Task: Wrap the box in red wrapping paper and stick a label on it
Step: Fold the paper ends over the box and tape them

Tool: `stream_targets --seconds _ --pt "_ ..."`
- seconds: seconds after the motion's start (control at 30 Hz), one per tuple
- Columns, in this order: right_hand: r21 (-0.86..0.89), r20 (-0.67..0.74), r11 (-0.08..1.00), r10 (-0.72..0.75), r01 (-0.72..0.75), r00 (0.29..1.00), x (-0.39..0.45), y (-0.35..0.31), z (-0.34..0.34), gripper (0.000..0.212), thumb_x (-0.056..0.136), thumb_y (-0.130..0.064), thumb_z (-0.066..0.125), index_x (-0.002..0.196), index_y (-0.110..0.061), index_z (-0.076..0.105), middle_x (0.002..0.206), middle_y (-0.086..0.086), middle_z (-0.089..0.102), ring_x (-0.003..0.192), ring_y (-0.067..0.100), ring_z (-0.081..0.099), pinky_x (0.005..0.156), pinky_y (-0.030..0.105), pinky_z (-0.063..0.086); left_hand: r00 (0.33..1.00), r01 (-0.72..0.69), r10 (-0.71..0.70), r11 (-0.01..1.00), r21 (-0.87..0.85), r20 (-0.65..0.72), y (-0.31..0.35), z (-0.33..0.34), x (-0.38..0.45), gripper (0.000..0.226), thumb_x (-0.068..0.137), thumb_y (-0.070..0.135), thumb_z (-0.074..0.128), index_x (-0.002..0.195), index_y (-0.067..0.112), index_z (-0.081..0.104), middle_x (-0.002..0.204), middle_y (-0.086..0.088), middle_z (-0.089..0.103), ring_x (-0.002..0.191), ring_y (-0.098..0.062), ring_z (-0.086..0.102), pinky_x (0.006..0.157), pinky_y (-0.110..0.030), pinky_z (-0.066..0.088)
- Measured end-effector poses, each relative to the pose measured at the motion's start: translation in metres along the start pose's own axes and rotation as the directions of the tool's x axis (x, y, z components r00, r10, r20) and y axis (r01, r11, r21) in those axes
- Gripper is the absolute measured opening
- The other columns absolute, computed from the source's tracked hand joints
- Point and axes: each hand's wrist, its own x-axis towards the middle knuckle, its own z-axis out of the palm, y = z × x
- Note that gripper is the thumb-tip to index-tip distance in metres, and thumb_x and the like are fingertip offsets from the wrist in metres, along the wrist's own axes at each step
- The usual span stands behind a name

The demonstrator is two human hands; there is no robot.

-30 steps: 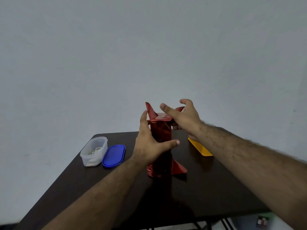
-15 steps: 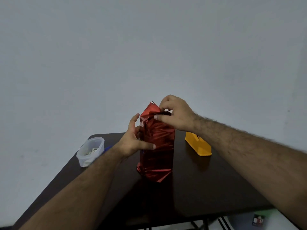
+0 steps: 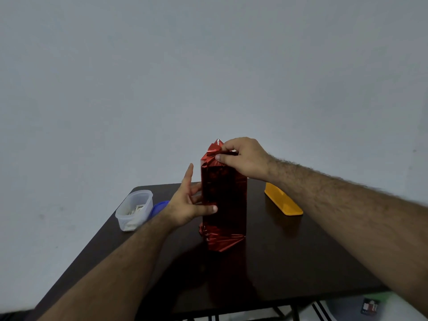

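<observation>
- The box, wrapped in shiny red wrapping paper, stands upright in the middle of the dark table.
- Right hand pinches the folded paper flap at the top (thumb under, fingers curled over).
- Left hand is spread, thumb pressed on the near face, fingers along the left side.
- Clear container and blue lid sit left; a yellow object lies right.

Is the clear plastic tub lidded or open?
Open: the clear tub shows its contents through a bare rim, and the blue lid lies beside it.
</observation>
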Motion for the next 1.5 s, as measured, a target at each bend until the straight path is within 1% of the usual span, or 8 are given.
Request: stream_targets --seconds 0.17,0.27,0.47,0.77,0.93,1.07,1.23,1.5 --pt "0.153 0.031 0.971 0.180 -0.183 0.983 0.001 -0.011 -0.002 0.015 0.092 -0.033 0.080 0.090 -0.018 0.081 0.091 -0.005 0.076 0.086 0.007 0.070 0.073 0.023 0.055 0.999 0.008 -0.009 1.000 0.004 0.037 -0.001 0.000 -0.003 0.138 0.085 -0.007 0.083 0.165 0.047 -0.015 0.149 -0.001 0.064 0.139 -0.017 0.060 0.110 -0.040 0.055" --pt "0.300 0.089 0.917 0.248 -0.264 0.965 0.002 -0.018 -0.004 0.020 0.088 -0.022 0.084 0.084 -0.006 0.073 0.084 0.001 0.072 0.083 0.013 0.069 0.071 0.026 0.057 0.997 0.012 -0.014 1.000 0.022 0.082 -0.002 -0.004 -0.003 0.138 0.082 -0.010 0.085 0.167 0.047 -0.008 0.147 -0.005 0.066 0.140 -0.025 0.059 0.117 -0.056 0.047" --pt "0.427 0.109 0.850 0.290 -0.308 0.951 -0.001 -0.027 -0.006 0.017 0.088 -0.012 0.083 0.079 -0.014 0.069 0.090 0.008 0.075 0.077 0.015 0.064 0.060 0.023 0.055 0.987 -0.018 0.014 1.000 0.024 0.158 0.013 -0.003 -0.004 0.127 0.079 -0.016 0.084 0.166 0.048 0.017 0.139 -0.020 0.068 0.133 -0.037 0.064 0.111 -0.056 0.052" --pt "0.412 0.096 0.857 0.299 -0.311 0.950 -0.003 -0.022 -0.006 0.022 0.090 -0.016 0.082 0.073 -0.018 0.068 0.075 -0.004 0.070 0.061 0.003 0.062 0.055 0.017 0.051 0.994 0.004 -0.009 0.999 0.048 0.113 0.018 -0.005 0.000 0.147 0.067 0.002 0.100 0.167 0.048 0.002 0.144 -0.004 0.067 0.133 -0.023 0.065 0.113 -0.053 0.051" --pt "0.460 0.058 0.826 0.339 -0.326 0.939 -0.006 -0.022 -0.004 0.016 0.089 -0.016 0.083 0.089 -0.002 0.077 0.077 0.001 0.074 0.067 0.008 0.066 0.059 0.021 0.055 0.924 -0.252 0.265 0.964 0.082 -0.277 0.064 0.023 0.006 0.087 0.085 0.038 0.087 0.158 0.037 0.039 0.147 0.009 0.059 0.132 -0.006 0.061 0.104 -0.031 0.056" --pt "0.549 0.036 0.762 0.389 -0.344 0.920 -0.010 -0.023 0.004 0.013 0.087 -0.011 0.083 0.088 0.001 0.079 0.078 0.012 0.075 0.069 0.018 0.066 0.066 0.028 0.055 0.810 -0.330 0.294 0.944 0.019 -0.507 0.092 0.045 0.019 0.011 0.096 0.029 0.075 0.096 0.017 0.076 0.094 0.002 0.078 0.088 -0.014 0.074 0.079 -0.041 0.061" --pt "0.615 -0.018 0.720 0.422 -0.323 0.906 -0.009 -0.022 0.006 0.011 0.084 0.004 0.074 0.082 -0.005 0.081 0.081 0.013 0.080 0.070 0.019 0.074 0.064 0.028 0.059 0.818 -0.277 0.221 0.961 -0.027 -0.531 0.104 0.056 0.025 0.005 0.084 0.012 0.074 0.086 0.016 0.074 0.077 -0.002 0.073 0.069 -0.012 0.070 0.062 -0.029 0.056" --pt "0.648 0.045 0.667 0.449 -0.368 0.892 -0.006 -0.024 -0.008 0.011 0.093 0.001 0.067 0.093 -0.001 0.078 0.097 0.016 0.079 0.071 0.016 0.073 0.057 0.024 0.058 0.907 -0.184 0.138 0.980 -0.080 -0.398 0.109 0.034 0.025 0.022 0.085 -0.009 0.073 0.100 0.007 0.076 0.080 -0.018 0.071 0.072 -0.029 0.066 0.070 -0.041 0.054"
